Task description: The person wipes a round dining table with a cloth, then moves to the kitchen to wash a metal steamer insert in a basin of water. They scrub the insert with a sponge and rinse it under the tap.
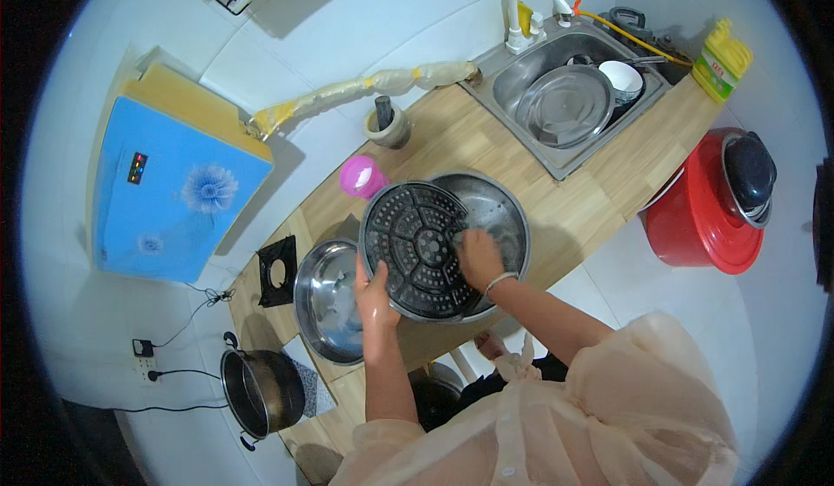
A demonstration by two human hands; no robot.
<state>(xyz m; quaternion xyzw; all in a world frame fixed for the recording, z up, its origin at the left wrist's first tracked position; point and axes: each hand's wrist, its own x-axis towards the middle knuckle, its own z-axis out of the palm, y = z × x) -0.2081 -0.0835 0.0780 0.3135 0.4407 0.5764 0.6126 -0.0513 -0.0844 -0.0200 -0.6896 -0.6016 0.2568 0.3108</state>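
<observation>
A round, dark, perforated steamer tray (417,245) with a grey rim is held tilted above a metal basin (498,206). My left hand (376,297) grips its lower left rim, thumb on the upper side. My right hand (481,258), a bracelet at its wrist, rests curled against the tray's right part. Whether something small is under those fingers cannot be made out. At the left, partly behind my left hand, a second, shiny metal basin (322,300) holds what looks like water.
A pink round object (363,177) and a stone mortar (389,129) with pestle stand along the wall. Dishes fill part of the sink (505,92). A yellow bottle (722,62) stands beyond it. A pot (260,391) sits at lower left, a red bucket (677,206) at right.
</observation>
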